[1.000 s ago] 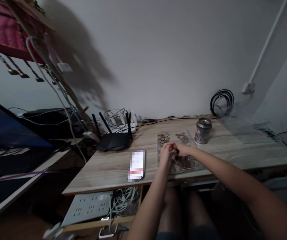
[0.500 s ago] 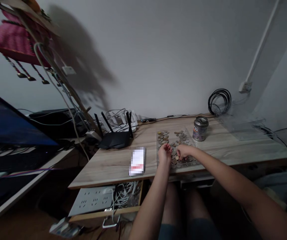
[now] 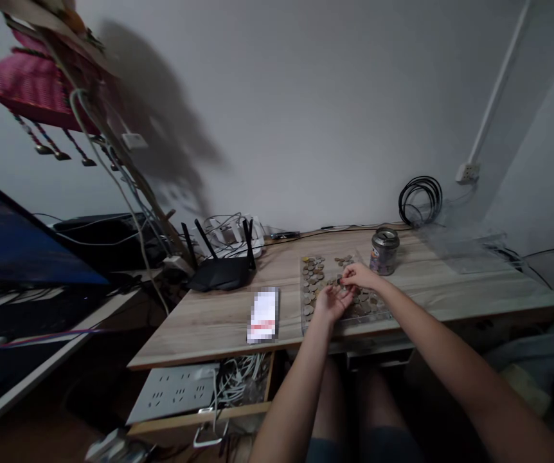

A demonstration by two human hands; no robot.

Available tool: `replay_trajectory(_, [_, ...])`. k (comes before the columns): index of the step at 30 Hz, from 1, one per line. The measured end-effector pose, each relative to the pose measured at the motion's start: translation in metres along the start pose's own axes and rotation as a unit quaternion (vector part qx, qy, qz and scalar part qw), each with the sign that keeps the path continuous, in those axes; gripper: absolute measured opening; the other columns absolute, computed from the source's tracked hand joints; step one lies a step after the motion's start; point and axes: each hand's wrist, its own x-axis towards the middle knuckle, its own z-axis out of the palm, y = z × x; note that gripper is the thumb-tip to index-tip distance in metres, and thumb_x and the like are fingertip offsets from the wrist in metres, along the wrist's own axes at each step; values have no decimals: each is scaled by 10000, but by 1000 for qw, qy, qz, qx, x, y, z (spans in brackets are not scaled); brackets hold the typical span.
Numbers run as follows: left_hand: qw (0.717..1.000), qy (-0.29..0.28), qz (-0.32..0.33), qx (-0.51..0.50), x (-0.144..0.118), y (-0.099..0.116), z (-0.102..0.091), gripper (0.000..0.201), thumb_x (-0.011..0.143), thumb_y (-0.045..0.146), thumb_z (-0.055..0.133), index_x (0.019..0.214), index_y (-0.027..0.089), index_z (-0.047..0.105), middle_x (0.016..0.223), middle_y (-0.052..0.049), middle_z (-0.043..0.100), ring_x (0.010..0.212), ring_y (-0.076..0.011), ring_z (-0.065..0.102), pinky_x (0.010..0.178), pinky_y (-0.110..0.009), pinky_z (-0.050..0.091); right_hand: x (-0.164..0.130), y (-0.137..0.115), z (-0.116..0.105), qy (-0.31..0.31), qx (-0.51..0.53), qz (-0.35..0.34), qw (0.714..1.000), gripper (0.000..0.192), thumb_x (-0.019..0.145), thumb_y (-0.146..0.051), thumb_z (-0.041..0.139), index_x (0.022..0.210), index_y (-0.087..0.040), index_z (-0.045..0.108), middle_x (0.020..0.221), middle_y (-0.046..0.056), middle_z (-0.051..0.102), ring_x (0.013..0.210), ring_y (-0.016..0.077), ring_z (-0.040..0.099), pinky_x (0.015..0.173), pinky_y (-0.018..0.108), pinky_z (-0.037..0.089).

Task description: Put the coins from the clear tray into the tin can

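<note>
My left hand point(image 3: 331, 301) lies palm up and open over the clear tray point(image 3: 385, 314) of coins point(image 3: 313, 267) near the desk's front edge. My right hand point(image 3: 360, 275) pinches something small above it; I cannot tell what. A tin can point(image 3: 384, 251) stands just right.

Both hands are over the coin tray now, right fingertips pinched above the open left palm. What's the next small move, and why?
Probably let the right hand release its pinch into the left hand. The left palm lies open and turned up just beneath the right fingertips, above the clear tray of loose coins. Whether the pinch actually holds a coin is too small to tell, so check that first.
</note>
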Motion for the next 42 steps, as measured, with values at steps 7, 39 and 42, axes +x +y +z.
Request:
replay_trajectory(7, [998, 25, 39, -45, 6, 1, 0, 218, 785, 89, 346, 851, 134, 549, 676, -66, 591, 624, -160, 612, 590, -312, 541, 7, 1, 23, 47, -79, -114, 989, 117, 593, -220, 657, 603, -150, 564, 531, -19, 579, 507, 99, 521, 487, 198, 398])
replay_trajectory(39, [996, 16, 90, -16, 0, -2, 2, 285, 852, 217, 356, 908, 90, 605, 725, -117, 645, 691, -181, 648, 579, -264, 516, -40, -20, 10, 96, -433, -152, 883, 227, 803, -337, 529, 945, -241, 678, 913, 47, 604, 834, 162, 544, 704, 247, 381])
replay_trajectory(42, [997, 10, 79, -10, -1, -2, 2, 336, 872, 248, 319, 883, 95, 618, 679, -108, 639, 642, -166, 630, 550, -247, 499, -33, -8, 27, 91, -402, -145, 899, 230, 758, -347, 587, 941, -239, 676, 881, 36, 597, 789, 153, 546, 657, 239, 380])
